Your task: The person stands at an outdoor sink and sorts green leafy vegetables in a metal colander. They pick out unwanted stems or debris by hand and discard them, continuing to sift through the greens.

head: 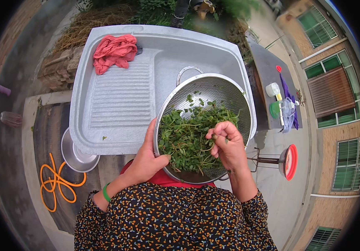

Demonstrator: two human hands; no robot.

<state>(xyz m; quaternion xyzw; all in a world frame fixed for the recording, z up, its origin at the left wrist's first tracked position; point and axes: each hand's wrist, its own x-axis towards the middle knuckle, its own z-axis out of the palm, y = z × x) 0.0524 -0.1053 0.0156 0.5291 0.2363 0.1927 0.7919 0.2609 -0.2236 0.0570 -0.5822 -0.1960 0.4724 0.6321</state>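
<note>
A perforated stainless-steel colander (pixel 244 97) rests tilted at the near right part of a grey washing sink, close to my body. Leafy green stems (pixel 186 135) fill much of its bottom, and a few loose leaves cling to its far wall. My left hand (pixel 148 161) grips the colander's left rim, the thumb over the edge by the greens. Above the right side of the greens is my right hand (pixel 227 142), with thumb and fingertips pinched together on a small piece of the greens. One ring handle (pixel 187 73) of the colander shows at its far side.
The grey sink (pixel 86 94) has a ribbed washboard, with a red cloth (pixel 114 51) at its far left corner. A metal basin (pixel 76 157) and an orange hose (pixel 54 185) lie at lower left. On the right are a dark table (pixel 263 72) holding bottles and a stand with a red-rimmed basin (pixel 289 162).
</note>
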